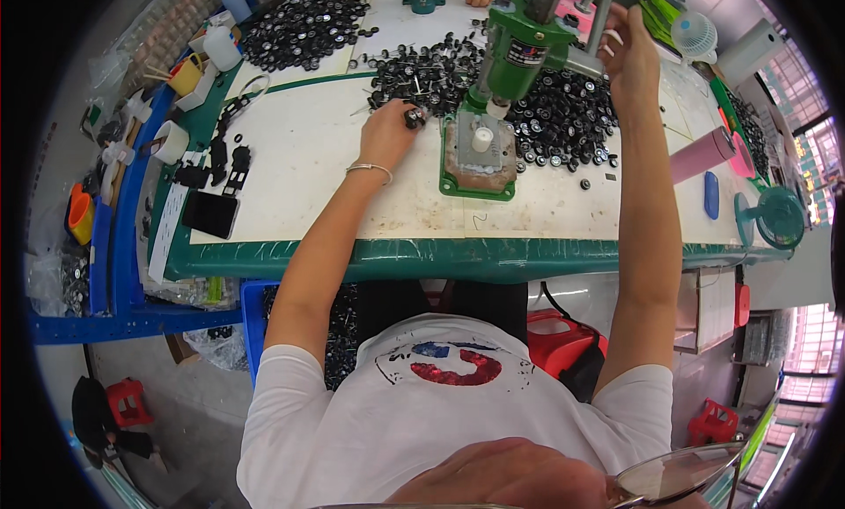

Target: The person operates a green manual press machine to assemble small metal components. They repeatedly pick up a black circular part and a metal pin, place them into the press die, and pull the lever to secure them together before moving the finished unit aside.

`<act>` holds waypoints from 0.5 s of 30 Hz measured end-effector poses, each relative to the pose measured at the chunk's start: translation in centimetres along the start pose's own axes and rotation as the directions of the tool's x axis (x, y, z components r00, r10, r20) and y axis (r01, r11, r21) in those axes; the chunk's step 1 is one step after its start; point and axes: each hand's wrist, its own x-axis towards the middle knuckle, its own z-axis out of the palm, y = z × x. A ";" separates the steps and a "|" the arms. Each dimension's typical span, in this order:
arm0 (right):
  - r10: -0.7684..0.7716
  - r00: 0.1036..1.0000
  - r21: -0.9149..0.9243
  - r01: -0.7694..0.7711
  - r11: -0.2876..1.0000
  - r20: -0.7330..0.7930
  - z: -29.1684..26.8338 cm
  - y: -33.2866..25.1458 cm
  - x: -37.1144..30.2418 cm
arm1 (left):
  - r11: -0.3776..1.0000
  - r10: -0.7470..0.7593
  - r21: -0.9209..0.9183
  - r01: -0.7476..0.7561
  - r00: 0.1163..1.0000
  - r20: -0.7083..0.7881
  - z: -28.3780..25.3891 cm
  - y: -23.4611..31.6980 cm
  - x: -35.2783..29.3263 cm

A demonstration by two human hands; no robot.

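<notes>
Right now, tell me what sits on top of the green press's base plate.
On the green press's base plate, a small white cylinder stands upright on a grey block. The press head overhangs the plate's far end, hiding what lies beneath.

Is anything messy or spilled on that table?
Yes. Small black round parts lie heaped loose around the green press, a few strays rolled apart toward the near edge. The left hand picks one; the right hand grips the lever.
</notes>
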 end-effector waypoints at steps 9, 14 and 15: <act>0.345 0.905 -0.757 -0.040 0.653 0.250 -10.3 6.7 -9.1 | 0.626 -0.147 -0.720 0.298 0.953 0.267 -2.7 1.9 0.0; 0.192 0.862 -0.866 0.407 0.289 0.469 -9.6 9.4 -12.4 | 0.219 -0.171 -0.867 0.448 0.892 0.418 -2.9 2.8 -0.4; 0.169 0.857 -0.865 0.446 0.231 0.487 -9.4 9.9 -12.7 | 0.159 -0.158 -0.872 0.463 0.884 0.440 -2.9 3.0 -0.6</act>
